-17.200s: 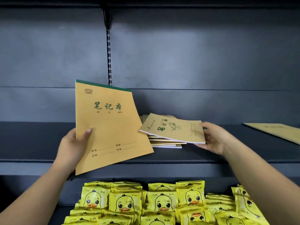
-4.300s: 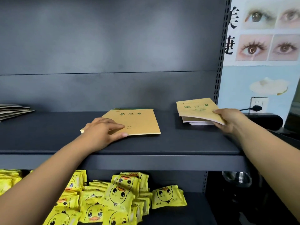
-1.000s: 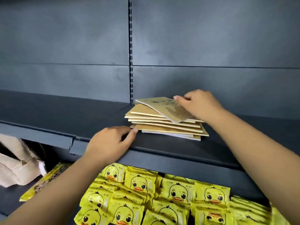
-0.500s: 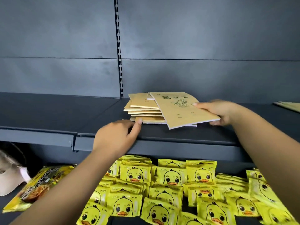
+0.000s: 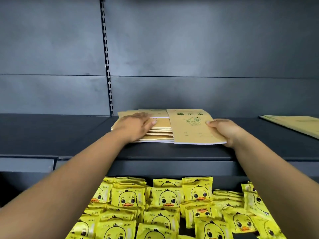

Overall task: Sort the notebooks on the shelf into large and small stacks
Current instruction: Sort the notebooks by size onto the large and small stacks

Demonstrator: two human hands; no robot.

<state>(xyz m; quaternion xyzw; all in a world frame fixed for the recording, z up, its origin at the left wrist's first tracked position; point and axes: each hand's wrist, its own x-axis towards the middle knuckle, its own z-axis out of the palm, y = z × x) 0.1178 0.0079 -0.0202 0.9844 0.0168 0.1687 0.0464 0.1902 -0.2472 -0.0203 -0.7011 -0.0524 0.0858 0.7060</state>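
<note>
Dark grey metal shelf (image 5: 172, 150) at chest height, slotted upright (image 5: 107, 66) running down the back panel. Near the middle of the shelf, a loose stack of kraft-brown notebooks (image 5: 160, 131), edges fanned and uneven, white page blocks showing between the covers along the front. Left hand (image 5: 136, 125) laid palm-down on top of the stack, fingers straight and close together, tips pointing right across the upper cover; pressing or resting, not curled round anything. Just beside the stack on its right, a small notebook (image 5: 191, 128) with green characters and a green line drawing on its cover, its left edge overlapping the stack's right side, its near edge raised slightly above the shelf surface. Right hand (image 5: 224, 131) gripping that small notebook at its right edge: thumb on top of the cover, remaining fingers curled underneath and mostly hidden. Far right on the same shelf, well apart from the stack, large notebooks (image 5: 296, 124) lying flat, cut off by the frame edge; number in that pile impossible to tell. Below, on the lower shelf, a dense spread of yellow snack packets (image 5: 165, 204) printed with a cartoon duck face, overlapping one another in rows, partly covered by both forearms in the foreground. Bare forearms reaching in from the lower left and lower right corners.
</note>
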